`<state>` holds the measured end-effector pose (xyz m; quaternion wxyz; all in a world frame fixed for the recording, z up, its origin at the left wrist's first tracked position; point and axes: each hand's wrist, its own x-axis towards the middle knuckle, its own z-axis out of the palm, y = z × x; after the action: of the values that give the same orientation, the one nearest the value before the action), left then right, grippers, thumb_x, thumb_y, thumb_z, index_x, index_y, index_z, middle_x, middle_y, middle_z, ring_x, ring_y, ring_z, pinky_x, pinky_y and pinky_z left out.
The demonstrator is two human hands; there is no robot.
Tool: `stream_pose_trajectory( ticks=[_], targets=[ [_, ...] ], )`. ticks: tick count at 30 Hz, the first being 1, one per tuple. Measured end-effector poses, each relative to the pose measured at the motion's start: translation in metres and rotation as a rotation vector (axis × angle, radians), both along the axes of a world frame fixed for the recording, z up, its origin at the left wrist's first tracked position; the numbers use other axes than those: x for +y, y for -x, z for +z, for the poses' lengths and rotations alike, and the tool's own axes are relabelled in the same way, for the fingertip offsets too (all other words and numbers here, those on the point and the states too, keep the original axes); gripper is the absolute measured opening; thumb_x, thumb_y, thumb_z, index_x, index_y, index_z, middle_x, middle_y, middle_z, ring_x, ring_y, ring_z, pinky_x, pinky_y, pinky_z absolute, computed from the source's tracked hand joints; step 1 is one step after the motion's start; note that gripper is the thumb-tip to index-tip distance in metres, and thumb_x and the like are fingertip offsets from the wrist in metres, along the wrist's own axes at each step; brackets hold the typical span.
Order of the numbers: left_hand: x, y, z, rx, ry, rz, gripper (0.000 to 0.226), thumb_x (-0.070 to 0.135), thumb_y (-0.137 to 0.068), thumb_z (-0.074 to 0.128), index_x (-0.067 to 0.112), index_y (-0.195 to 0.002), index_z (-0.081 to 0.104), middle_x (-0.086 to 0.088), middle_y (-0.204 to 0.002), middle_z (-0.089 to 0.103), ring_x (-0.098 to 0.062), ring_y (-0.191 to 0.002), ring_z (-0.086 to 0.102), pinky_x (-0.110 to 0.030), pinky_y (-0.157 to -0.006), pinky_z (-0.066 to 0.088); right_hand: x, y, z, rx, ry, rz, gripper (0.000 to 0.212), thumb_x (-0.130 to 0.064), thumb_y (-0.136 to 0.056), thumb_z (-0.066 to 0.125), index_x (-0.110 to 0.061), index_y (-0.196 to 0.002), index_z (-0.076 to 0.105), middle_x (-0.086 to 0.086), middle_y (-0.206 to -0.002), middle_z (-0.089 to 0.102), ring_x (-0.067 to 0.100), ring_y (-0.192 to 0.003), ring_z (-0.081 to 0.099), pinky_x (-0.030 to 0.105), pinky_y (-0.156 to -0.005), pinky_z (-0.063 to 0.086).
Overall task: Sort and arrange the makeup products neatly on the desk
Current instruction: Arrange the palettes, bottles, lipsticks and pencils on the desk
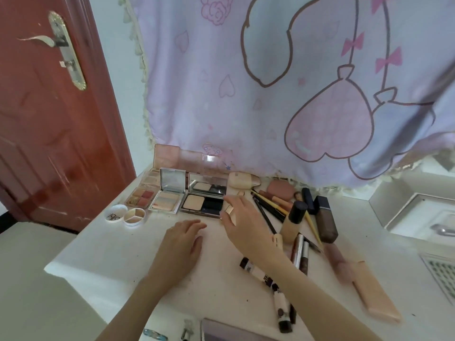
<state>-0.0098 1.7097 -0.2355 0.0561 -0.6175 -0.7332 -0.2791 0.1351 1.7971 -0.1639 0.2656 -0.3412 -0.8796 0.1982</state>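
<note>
A home, likely a bedroom corner: a white desk (103, 262) stands beside a red-brown wooden door (49, 134) with a brass lever handle (46, 40), under a pink cartoon-print curtain (283, 82), with makeup palettes (167, 195) spread out

Three open palettes or compacts with raised lids stand in a row at the back: an eyeshadow palette (144, 193), a highlighter compact (170, 196) and a powder compact (205, 199). One round pot (134, 216) lies open, its one white lid (114, 212) beside it. Two foundation bottles (294, 221) with dark caps lie on their sides, one pale, one brown (326, 222). Several pencils and brushes (268, 205) overlap in a heap too tangled to count exactly. Two white-and-dark tubes (280, 307) lie near the front. One long peach tube (374, 297) lies at the right. Two hands are in view, the left hand (183, 242) and the right hand (242, 222).
</note>
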Motion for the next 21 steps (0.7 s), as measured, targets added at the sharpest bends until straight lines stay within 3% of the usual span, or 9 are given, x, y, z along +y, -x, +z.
stream_pose_trajectory(
  ticks=[4, 12, 15, 18, 21],
  targets=[
    [0.007, 0.001, -0.006, 0.084, 0.092, -0.015, 0.038, 0.032, -0.089, 0.034, 0.023, -0.110, 0.063, 0.002, -0.119, 0.062, -0.018, -0.109, 0.055, -0.027, -0.095, 0.032, 0.021, -0.011, 0.005, -0.113, 0.002, -0.035, 0.038, -0.023, -0.097, 0.045, -0.014, -0.134, 0.043, 0.003, -0.133, 0.047, 0.018, -0.123, 0.042, 0.026, -0.100, 0.034],
    [0.005, -0.002, -0.005, 0.054, 0.169, -0.011, 0.052, 0.042, -0.090, 0.021, 0.026, -0.125, 0.054, 0.006, -0.135, 0.050, -0.014, -0.127, 0.042, -0.022, -0.107, 0.019, 0.050, -0.003, -0.017, -0.565, 0.056, -0.222, 0.036, -0.010, -0.093, 0.040, -0.003, -0.128, 0.041, 0.015, -0.134, 0.043, 0.030, -0.121, 0.040, 0.035, -0.097, 0.037],
    [0.005, -0.002, -0.005, 0.063, 0.161, -0.007, 0.049, 0.040, -0.090, 0.023, 0.026, -0.124, 0.055, 0.005, -0.133, 0.052, -0.015, -0.125, 0.044, -0.026, -0.106, 0.025, 0.059, 0.003, -0.022, -0.533, -0.054, -0.278, 0.039, -0.010, -0.091, 0.040, -0.007, -0.130, 0.042, 0.012, -0.135, 0.043, 0.029, -0.125, 0.037, 0.038, -0.100, 0.036],
    [0.005, -0.003, -0.004, 0.064, 0.150, -0.001, 0.046, 0.038, -0.090, 0.026, 0.026, -0.122, 0.057, 0.005, -0.130, 0.055, -0.015, -0.122, 0.048, -0.030, -0.104, 0.028, 0.067, 0.011, -0.024, -0.511, -0.167, -0.176, 0.049, -0.006, -0.091, 0.043, -0.014, -0.138, 0.035, 0.010, -0.141, 0.038, 0.029, -0.130, 0.032, 0.039, -0.100, 0.036],
    [0.006, -0.002, -0.004, 0.059, 0.148, -0.004, 0.044, 0.037, -0.090, 0.028, 0.026, -0.120, 0.058, 0.005, -0.129, 0.056, -0.015, -0.121, 0.049, -0.029, -0.103, 0.027, 0.070, 0.019, -0.027, -0.596, -0.231, -0.110, 0.037, -0.006, -0.093, 0.040, -0.013, -0.129, 0.046, 0.011, -0.137, 0.041, 0.030, -0.127, 0.035, 0.038, -0.098, 0.038]
  ],
)
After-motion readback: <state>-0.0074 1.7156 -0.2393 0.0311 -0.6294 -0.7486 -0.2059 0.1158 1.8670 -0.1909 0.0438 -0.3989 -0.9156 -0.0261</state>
